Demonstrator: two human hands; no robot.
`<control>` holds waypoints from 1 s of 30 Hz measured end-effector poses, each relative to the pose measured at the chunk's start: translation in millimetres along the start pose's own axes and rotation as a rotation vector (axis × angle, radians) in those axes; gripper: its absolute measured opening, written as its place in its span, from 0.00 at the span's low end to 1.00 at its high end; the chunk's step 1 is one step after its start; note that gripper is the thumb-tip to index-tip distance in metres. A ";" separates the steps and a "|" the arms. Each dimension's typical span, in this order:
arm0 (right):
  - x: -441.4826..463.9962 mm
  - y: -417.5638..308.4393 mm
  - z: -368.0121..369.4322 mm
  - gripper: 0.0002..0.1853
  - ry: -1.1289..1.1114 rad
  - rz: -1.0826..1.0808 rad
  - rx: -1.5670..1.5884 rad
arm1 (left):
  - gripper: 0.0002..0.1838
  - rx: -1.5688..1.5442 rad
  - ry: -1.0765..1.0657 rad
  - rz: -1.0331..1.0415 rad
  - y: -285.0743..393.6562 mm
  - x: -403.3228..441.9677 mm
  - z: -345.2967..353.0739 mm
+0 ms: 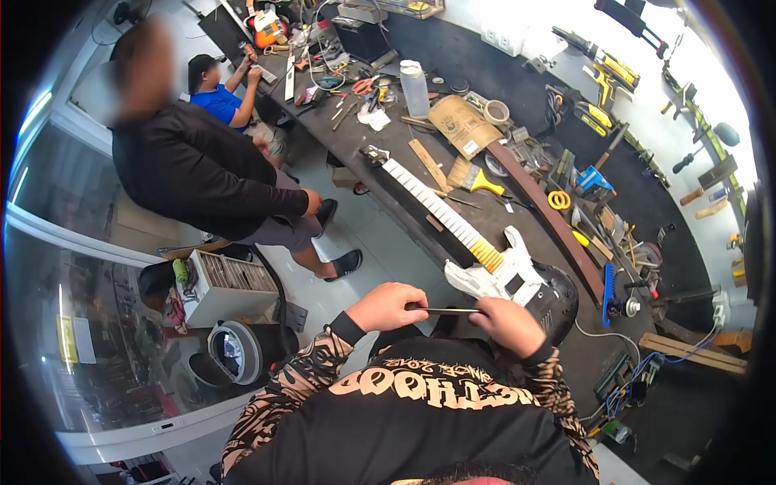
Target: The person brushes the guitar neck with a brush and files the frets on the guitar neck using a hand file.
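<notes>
My left hand (386, 307) and my right hand (511, 325) are both closed, each on one end of a thin, flat metal strip (449, 310). It looks like a file, though its exact kind is hard to make out. The strip is held level in front of my black shirt, short of the bench edge. Just beyond it an electric guitar (517, 279) with a white-and-black body lies on the bench, its neck (432, 202) pointing away to the upper left. Pale tape-like strips cover the fretboard, yellowish near the body.
Around the guitar on the dark workbench (356, 133) are a paintbrush (473, 178), a bottle (415, 89), a long brown bar (550, 218) and loose tools. A person in black (202, 170) stands left; another in blue (222, 101) sits farther back. A drill (606, 81) hangs right.
</notes>
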State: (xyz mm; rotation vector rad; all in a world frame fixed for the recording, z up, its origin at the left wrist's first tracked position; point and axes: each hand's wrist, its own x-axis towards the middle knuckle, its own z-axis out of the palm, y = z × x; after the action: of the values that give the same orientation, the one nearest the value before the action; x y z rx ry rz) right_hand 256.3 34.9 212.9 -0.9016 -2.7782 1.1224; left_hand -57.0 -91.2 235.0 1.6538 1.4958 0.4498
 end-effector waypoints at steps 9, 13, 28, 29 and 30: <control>-41.8 78.4 -29.1 0.15 0.333 0.262 -0.193 | 0.10 0.176 0.201 0.069 -11.2 -19.8 7.7; -5.1 14.2 -13.4 0.19 0.240 -0.032 -0.022 | 0.09 0.187 0.164 0.171 0.0 -5.3 20.5; -12.7 -2.0 -13.0 0.19 -0.031 0.108 0.122 | 0.12 0.186 0.097 0.126 11.8 -2.2 13.3; -17.6 0.9 -18.2 0.19 -0.027 0.135 0.125 | 0.12 0.195 0.100 0.117 10.6 -4.2 12.4; -19.7 5.8 -19.5 0.19 -0.015 0.154 0.120 | 0.12 0.182 0.114 0.112 10.6 -6.8 11.5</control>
State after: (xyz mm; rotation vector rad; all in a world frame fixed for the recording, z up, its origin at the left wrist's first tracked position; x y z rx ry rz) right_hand 279.9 40.4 227.6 -1.1130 -2.6569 1.3066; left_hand -43.2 -100.7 238.2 1.8896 1.5710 0.4879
